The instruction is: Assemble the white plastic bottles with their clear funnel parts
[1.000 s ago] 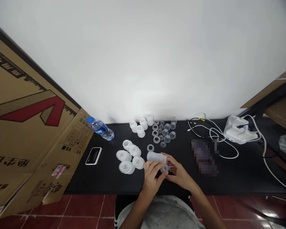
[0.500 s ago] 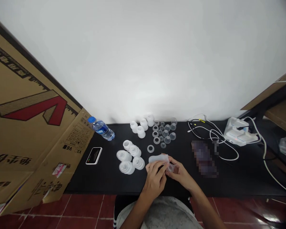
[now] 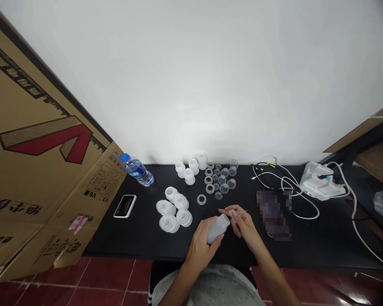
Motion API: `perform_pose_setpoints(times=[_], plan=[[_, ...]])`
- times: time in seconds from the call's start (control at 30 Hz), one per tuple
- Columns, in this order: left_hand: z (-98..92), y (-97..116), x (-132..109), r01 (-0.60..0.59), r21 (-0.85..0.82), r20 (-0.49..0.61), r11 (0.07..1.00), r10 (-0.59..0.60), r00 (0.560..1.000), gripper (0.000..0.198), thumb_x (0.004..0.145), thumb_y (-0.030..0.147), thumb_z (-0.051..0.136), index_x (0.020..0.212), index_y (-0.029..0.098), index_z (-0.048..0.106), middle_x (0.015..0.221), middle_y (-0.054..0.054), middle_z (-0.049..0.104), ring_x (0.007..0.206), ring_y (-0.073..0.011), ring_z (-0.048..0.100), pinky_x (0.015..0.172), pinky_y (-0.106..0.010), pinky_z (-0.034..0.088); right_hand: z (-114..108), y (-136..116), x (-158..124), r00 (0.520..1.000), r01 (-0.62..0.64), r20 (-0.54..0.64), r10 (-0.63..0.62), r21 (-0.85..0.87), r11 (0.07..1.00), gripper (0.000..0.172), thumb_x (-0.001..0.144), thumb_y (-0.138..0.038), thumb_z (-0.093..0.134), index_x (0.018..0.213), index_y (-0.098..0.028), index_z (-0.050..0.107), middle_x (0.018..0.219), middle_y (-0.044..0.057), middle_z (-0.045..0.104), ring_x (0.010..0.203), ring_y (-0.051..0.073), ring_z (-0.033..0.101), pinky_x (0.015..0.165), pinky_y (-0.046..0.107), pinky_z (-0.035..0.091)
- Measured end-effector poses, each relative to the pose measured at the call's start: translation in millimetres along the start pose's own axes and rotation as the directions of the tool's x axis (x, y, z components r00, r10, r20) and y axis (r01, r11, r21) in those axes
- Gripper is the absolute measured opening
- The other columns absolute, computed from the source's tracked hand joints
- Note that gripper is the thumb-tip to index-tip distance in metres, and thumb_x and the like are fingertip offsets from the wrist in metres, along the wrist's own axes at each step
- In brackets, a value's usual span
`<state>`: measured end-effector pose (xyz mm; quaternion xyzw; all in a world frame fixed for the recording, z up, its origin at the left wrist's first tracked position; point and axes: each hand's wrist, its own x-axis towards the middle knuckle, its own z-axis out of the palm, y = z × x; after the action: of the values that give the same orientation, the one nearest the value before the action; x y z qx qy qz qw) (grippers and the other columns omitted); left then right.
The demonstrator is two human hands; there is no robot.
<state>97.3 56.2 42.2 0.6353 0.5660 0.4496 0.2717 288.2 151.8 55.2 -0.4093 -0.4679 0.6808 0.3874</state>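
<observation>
Frosted white plastic bottle-shaped cylinder (image 3: 217, 228) gripped in left hand (image 3: 200, 250), fingers curled round it, tilted, over black table (image 3: 130, 240). Small clear plastic piece (image 3: 234, 213) pinched in right hand (image 3: 245, 227), hand half closed, just beside cylinder's narrow end. Translucent silicone ring (image 3: 201, 199) lying ahead of hands; white silicone funnel-shaped pieces (image 3: 169, 223) further left.
</observation>
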Motion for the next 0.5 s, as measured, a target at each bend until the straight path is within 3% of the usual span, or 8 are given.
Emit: perform_pose_setpoints(times=[0.07,0.13,0.2,0.33,0.43,0.5], plan=[[-3.2,1,0,0.005,-0.057,0.049,0.998,-0.002,0.999,0.046,0.105,0.033,0.067,0.150,0.026,0.060,0.141,-0.013,0.070,0.130,-0.0305,0.068,0.112,-0.048,0.059,8,2,3,1.000,-0.020,0.005,0.020,0.000,1.000,0.050,0.094,-0.073,0.073,0.101,-0.023,0.069,0.083,0.007,0.082,0.044,0.014,0.052,0.044,0.028,0.045],[-5.6,2,1,0.029,-0.112,0.060,0.993,-0.022,0.998,0.044,0.107,0.035,0.064,0.150,0.026,0.060,0.143,-0.013,0.069,0.132,-0.0301,0.067,0.113,-0.047,0.058,16,4,6,1.000,0.003,0.026,-0.002,-0.014,1.000,0.049,0.094,-0.071,0.075,0.098,-0.023,0.071,0.110,0.014,0.085,0.053,0.016,0.060,0.049,0.028,0.048],[-7.9,3,3,0.051,-0.159,0.057,0.986,-0.042,0.997,0.043,0.108,0.036,0.062,0.150,0.026,0.061,0.142,-0.013,0.069,0.130,-0.0296,0.067,0.113,-0.046,0.058,23,6,8,0.997,0.048,0.055,-0.045,-0.051,0.998,0.049,0.096,-0.071,0.073,0.097,-0.022,0.073,0.117,0.015,0.084,0.067,0.020,0.069,0.057,0.030,0.052],[-11.5,4,3,0.102,-0.255,0.045,0.962,-0.094,0.995,0.041,0.108,0.040,0.062,0.145,0.024,0.064,0.136,-0.013,0.072,0.124,-0.0296,0.069,0.109,-0.045,0.058,32,2,8,0.989,0.094,0.126,-0.080,-0.112,0.989,0.048,0.101,-0.072,0.064,0.101,-0.025,0.074,0.128,0.014,0.082,0.085,0.027,0.075,0.070,0.036,0.058],[-11.2,0,1,0.184,-0.361,0.047,0.914,-0.179,0.983,0.041,0.107,0.047,0.062,0.140,0.023,0.067,0.128,-0.011,0.074,0.111,-0.0276,0.073,0.097,-0.040,0.063,39,-2,5,0.979,0.154,0.148,-0.137,-0.110,0.982,0.044,0.104,-0.069,0.060,0.109,-0.027,0.071,0.141,0.012,0.076,0.112,0.032,0.074,0.091,0.043,0.058],[-9.7,-3,0,0.236,-0.436,0.061,0.868,-0.234,0.970,0.044,0.106,0.051,0.063,0.139,0.022,0.067,0.123,-0.010,0.075,0.099,-0.0246,0.073,0.084,-0.035,0.064,42,-4,4,0.978,0.155,0.152,-0.142,-0.082,0.984,0.042,0.105,-0.069,0.060,0.112,-0.028,0.068,0.147,0.012,0.073,0.117,0.032,0.073,0.095,0.044,0.057]])
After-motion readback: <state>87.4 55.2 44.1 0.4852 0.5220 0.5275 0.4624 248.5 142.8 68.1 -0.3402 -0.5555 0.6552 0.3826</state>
